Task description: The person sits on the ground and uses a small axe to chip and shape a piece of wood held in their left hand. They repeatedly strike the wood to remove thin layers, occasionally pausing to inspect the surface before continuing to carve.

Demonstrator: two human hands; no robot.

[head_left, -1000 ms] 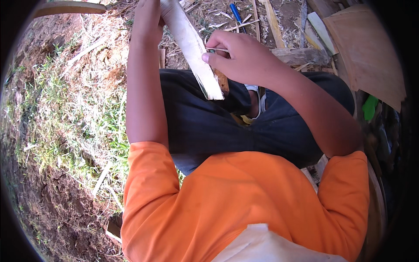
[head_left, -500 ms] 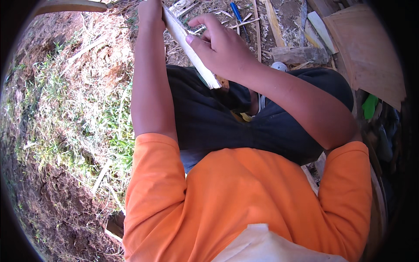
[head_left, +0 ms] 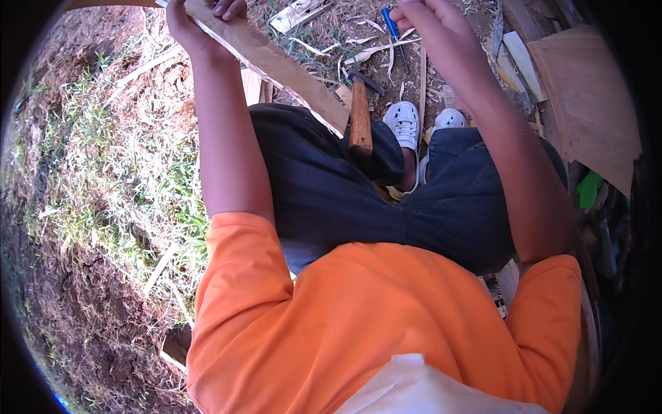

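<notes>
My left hand (head_left: 189,31) is closed around the far end of a long, flat wooden board (head_left: 276,58), with fingertips curled over its face. The board slants down to the right, its near end by my left knee. My right hand (head_left: 438,31) is raised at the top edge, holding nothing I can see, its fingers apart and partly cut off. Close to those fingers on the ground lies a screwdriver (head_left: 390,24) with a blue handle. A tool with a thick wooden handle (head_left: 360,117) and a dark metal head (head_left: 367,81) rests between the board's end and my shoe.
My dark trousers (head_left: 324,179) and white shoes (head_left: 402,124) are below the hands. Wood shavings (head_left: 365,52) litter the ground ahead. Brown sheets (head_left: 586,96) and a bright green object (head_left: 589,190) lie at right. Grass (head_left: 152,159) and bare soil spread at left.
My right hand has left the board and moved right and up toward the screwdriver. The board has shifted left and turned to show its broad face. The wooden-handled tool and a shoe are now uncovered.
</notes>
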